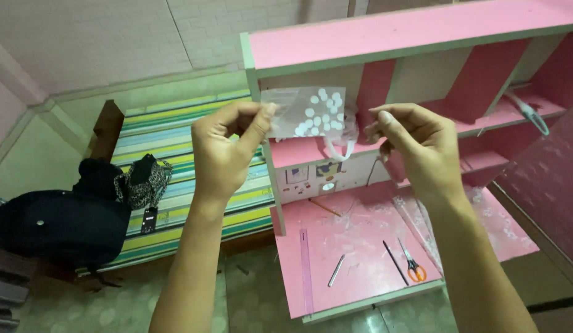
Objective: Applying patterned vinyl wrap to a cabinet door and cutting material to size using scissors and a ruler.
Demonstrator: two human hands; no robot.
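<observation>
Both hands are raised in front of a pink desk unit. My left hand (228, 145) pinches the left edge of a small clear plastic bag (308, 112) holding several white round pieces. My right hand (413, 145) grips the bag's right side, where crumpled clear plastic and a white loop (337, 150) hang down. The bag is held flat and stretched between the two hands.
The pink desk top (360, 240) below carries orange-handled scissors (413, 265), a black pen (394, 262), a small metal tool (336, 270) and a pink ruler (306, 265). Pink shelves (508, 111) rise behind. A striped bed (175, 154) with black bags (64, 222) lies to the left.
</observation>
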